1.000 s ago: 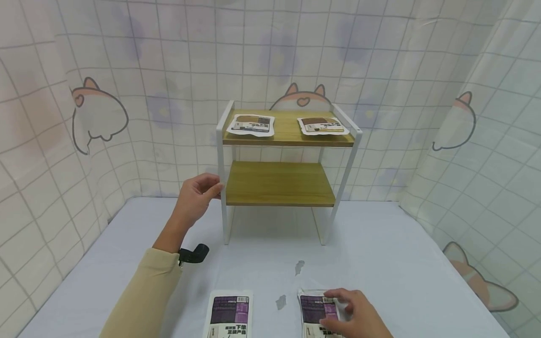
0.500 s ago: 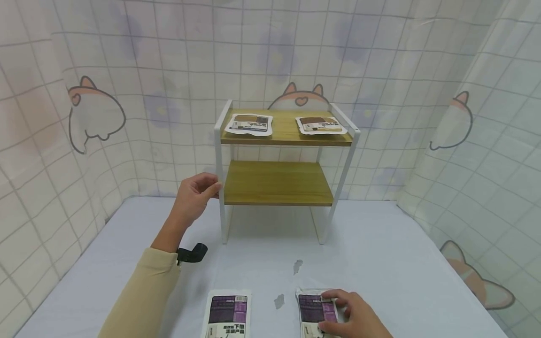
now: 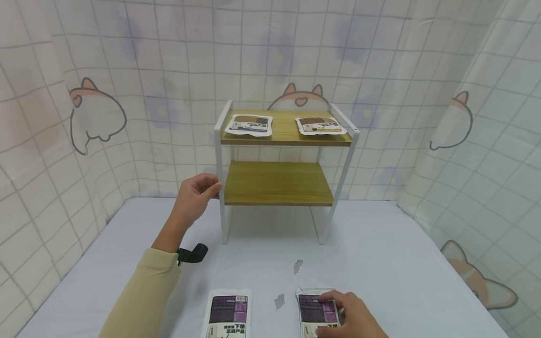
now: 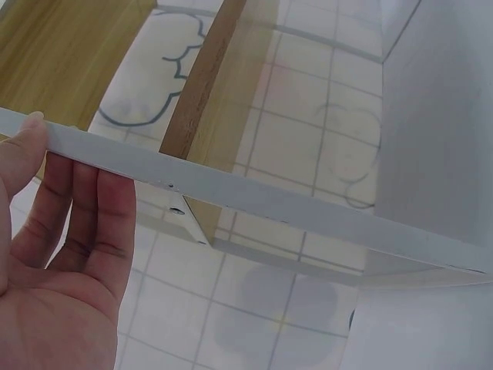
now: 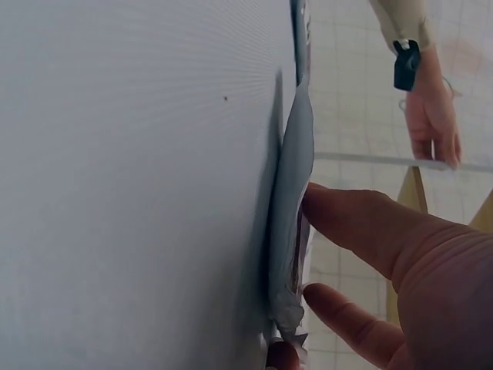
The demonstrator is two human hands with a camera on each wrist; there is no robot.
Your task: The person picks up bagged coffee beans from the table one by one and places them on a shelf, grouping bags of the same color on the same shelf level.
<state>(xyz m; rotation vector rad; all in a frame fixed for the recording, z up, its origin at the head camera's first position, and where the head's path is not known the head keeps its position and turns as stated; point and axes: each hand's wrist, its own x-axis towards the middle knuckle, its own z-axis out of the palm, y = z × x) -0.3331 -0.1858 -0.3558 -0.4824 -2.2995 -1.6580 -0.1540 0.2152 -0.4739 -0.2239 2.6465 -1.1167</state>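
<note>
At the worktop, the left hand wraps its fingers round the rack post, steadying it, while the right hand pinches a purple pouch to lift.

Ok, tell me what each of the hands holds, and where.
Left hand grips the white metal shelf rack's front left post. Right hand pinches the right purple-labelled white pouch at its right edge.
</note>
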